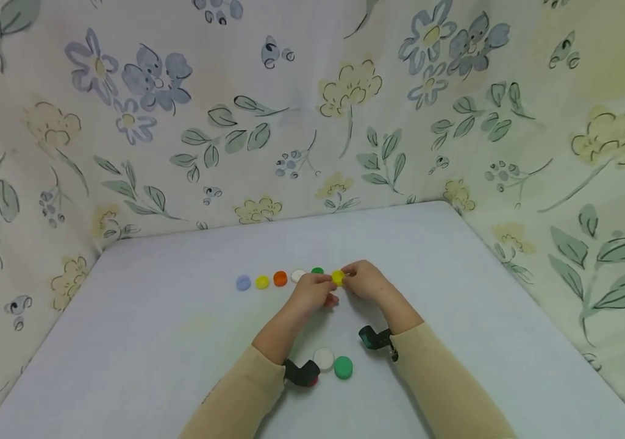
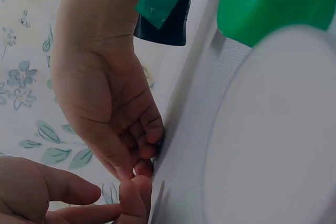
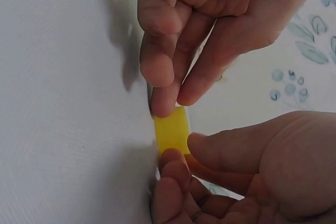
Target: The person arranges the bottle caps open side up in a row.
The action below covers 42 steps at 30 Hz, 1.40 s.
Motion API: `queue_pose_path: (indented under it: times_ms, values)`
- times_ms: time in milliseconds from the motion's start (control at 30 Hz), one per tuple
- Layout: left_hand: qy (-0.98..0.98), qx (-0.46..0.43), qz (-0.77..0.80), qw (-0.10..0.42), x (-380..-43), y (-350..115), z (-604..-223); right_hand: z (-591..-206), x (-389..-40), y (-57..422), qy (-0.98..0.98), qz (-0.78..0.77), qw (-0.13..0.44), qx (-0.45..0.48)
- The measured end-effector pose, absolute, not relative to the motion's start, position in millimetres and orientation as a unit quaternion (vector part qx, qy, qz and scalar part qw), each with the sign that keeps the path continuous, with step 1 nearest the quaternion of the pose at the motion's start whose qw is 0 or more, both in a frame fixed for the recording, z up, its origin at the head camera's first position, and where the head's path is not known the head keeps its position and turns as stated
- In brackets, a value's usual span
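Observation:
A yellow bottle cap (image 1: 337, 278) is at the right end of a row on the white table, with both hands at it. My left hand (image 1: 312, 291) pinches its left edge with thumb and fingertips; my right hand (image 1: 367, 281) pinches the opposite edge. In the right wrist view the yellow cap (image 3: 172, 130) stands between the fingertips of the left hand (image 3: 210, 30) above and the right hand (image 3: 226, 171) below. Leftward along the row are a green cap (image 1: 317, 270), a white cap (image 1: 298, 276), an orange cap (image 1: 280, 278), another yellow cap (image 1: 262, 281) and a light blue cap (image 1: 243, 282).
Nearer the body, between the forearms, lie a white cap (image 1: 324, 358), a green cap (image 1: 343, 367) and a red cap (image 1: 313, 382) partly hidden by the left wrist camera (image 1: 301, 372). A floral curtain (image 1: 301, 122) surrounds the white table (image 1: 153, 341) at the back and sides.

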<state>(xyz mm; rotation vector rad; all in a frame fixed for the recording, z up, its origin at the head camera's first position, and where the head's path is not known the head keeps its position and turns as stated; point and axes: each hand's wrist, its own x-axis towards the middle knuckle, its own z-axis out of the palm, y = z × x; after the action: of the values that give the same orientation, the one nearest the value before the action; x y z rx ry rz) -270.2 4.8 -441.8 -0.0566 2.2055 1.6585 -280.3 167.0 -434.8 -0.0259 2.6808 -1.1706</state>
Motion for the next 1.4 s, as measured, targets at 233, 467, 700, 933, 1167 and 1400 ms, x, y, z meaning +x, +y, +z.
queue_pose_path:
  times_ms: [233, 467, 700, 933, 1167, 1400]
  values:
    - [0.786, -0.033, 0.595, 0.166, -268.8, 6.9, -440.8, -432.9, -282.7, 168.5, 0.894, -0.430, 0.124, -0.005]
    - [0.786, -0.042, 0.598, 0.150, -266.1, 4.5, -442.7, -430.5, -279.9, 166.5, 0.893, -0.433, 0.123, -0.012]
    - [0.792, 0.012, 0.599, 0.116, -251.3, -21.2, -426.0, -418.6, -270.0, 162.8, 0.918, -0.385, 0.094, -0.019]
    - [0.823, 0.107, 0.528, 0.180, -232.0, -63.5, -405.1, -390.4, -241.7, 157.1, 0.919, -0.363, 0.122, -0.094]
    - [0.857, 0.162, 0.401, 0.280, -222.0, -70.8, -407.3, -376.2, -220.8, 139.7, 0.917, -0.271, 0.240, -0.167]
    - [0.857, 0.175, 0.369, 0.315, -205.1, -67.0, -414.4, -388.1, -209.5, 121.4, 0.910, -0.212, 0.315, -0.165]
